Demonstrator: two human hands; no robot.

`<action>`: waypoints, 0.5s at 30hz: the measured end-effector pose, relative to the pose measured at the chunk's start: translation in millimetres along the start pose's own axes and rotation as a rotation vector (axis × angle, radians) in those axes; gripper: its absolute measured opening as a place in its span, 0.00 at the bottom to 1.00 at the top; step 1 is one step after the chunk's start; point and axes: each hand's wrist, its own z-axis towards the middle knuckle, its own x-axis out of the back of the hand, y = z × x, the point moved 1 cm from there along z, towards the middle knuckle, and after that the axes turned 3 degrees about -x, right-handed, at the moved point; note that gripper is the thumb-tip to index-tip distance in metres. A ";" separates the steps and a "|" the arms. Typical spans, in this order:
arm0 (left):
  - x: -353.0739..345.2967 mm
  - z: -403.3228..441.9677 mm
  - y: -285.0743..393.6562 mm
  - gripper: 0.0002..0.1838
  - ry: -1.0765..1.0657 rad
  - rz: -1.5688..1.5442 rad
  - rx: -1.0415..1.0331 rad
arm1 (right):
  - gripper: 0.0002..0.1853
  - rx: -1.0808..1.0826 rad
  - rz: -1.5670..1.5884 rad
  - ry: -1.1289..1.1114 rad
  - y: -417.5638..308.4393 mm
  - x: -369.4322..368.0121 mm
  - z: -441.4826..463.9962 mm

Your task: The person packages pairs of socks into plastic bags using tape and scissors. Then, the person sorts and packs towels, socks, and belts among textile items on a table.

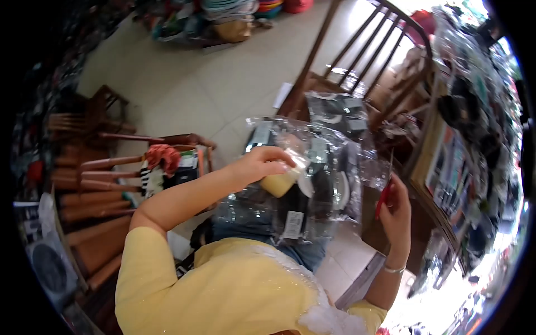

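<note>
"Clear plastic bags (334, 153) lie heaped across the lap of a seated person in a yellow shirt (223, 290). What's inside them?"

"Dark items (319, 187), with pale curved pieces showing through the film. I can't tell what they are from here."

"Any writing?"

"A white label (293, 224) with a barcode on the bag nearest the shirt; its print is too small to read."

"And the hands?"

"The left hand (261, 166) curls its fingers at the top edge of a pale yellow roll (277, 185), over the bags; whether it grips the roll, I can't tell. The right hand (397, 211), beside the heap, is closed around red-handled scissors (383, 200), blades pointing away from the body."

"Around them?"

"A wooden chair (365, 47) stands beyond the bags. To the left, a red-orange cloth (162, 158) lies bunched on a smaller wooden chair (181, 139). Across the tiled floor (184, 72), stacked basins (230, 8)."
</note>
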 end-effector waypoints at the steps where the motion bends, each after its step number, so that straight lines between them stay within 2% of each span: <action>1: 1.5 -0.9 0.1 0.13 0.012 -0.038 0.019 | 0.40 0.112 -0.120 -0.043 -12.4 -15.2 -1.8; 2: 3.2 -2.6 0.5 0.13 0.014 -0.076 0.035 | 0.43 0.221 -0.242 -0.074 -26.9 -29.9 -6.7; 3: 4.8 -5.2 2.3 0.13 0.029 -0.063 0.043 | 0.47 0.222 -0.240 -0.099 -27.7 -42.0 -7.7; 5: 5.2 -7.3 5.0 0.13 0.021 -0.197 0.131 | 0.42 0.354 -0.365 -0.139 -38.7 -55.8 -3.0; 7: 5.2 -7.7 5.2 0.13 0.033 -0.183 0.146 | 0.41 0.400 -0.394 -0.176 -47.0 -66.1 1.5; 9: 5.1 -7.8 4.3 0.14 0.041 -0.175 0.156 | 0.35 0.504 -0.453 -0.159 -53.1 -76.9 3.5; 15: 3.9 -8.7 3.9 0.12 0.025 -0.215 0.141 | 0.32 0.570 -0.586 -0.059 -55.8 -95.3 10.0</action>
